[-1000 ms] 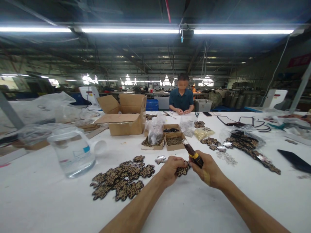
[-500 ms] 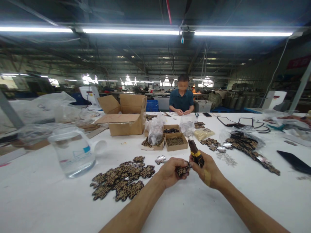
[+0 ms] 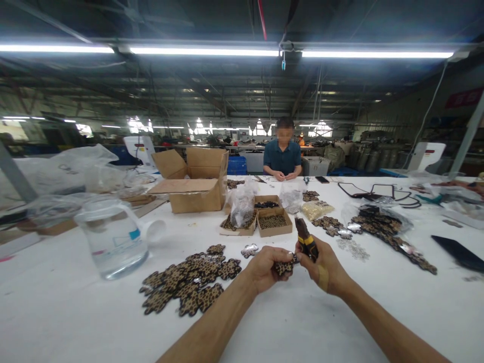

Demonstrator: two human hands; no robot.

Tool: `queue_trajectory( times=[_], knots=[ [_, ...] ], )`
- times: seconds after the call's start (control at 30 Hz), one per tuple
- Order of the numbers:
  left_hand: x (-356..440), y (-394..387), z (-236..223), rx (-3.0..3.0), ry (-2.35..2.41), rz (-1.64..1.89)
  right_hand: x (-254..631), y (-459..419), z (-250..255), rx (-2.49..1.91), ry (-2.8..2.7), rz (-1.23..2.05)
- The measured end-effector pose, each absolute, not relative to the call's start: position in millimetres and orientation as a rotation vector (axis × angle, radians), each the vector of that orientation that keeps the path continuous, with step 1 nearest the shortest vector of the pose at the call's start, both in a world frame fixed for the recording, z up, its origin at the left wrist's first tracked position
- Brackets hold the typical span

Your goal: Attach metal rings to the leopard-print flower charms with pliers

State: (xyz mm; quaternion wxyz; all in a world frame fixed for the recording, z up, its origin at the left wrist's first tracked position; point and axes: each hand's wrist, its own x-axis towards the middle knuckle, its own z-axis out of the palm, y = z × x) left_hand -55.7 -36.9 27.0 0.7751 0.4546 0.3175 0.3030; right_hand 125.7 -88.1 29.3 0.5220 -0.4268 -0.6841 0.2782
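Observation:
My left hand (image 3: 266, 268) is closed on a small leopard-print flower patch (image 3: 284, 266), held just above the white table (image 3: 302, 322). Touching that patch from the right, my right hand (image 3: 324, 265) grips a black tool with a yellow band (image 3: 305, 239); its handle points up and away from me. Left of my hands lies a heap of several leopard-print patches (image 3: 189, 282). One silver patch (image 3: 250, 249) lies just beyond my left hand.
A clear water jug (image 3: 113, 236) stands at the left. Small cardboard trays of beads (image 3: 273, 222) and a bigger open carton (image 3: 196, 184) sit mid-table. More patches (image 3: 381, 229) spread to the right, near a dark flat object (image 3: 459, 250). A person in a blue shirt (image 3: 283, 156) sits across.
The tool's handle has swung from pointing up-left to more upright. Both hands have stayed together on the patch, shifting only slightly.

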Motion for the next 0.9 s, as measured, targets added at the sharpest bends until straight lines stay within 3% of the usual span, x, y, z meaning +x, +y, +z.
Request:
queue_trajectory(
  times=[0.9],
  knots=[
    [-51.8, -36.3, 25.9, 1.009, 0.648, 0.885, 132.2, -79.4, 23.5, -1.09, -1.737, 0.573]
  ],
)
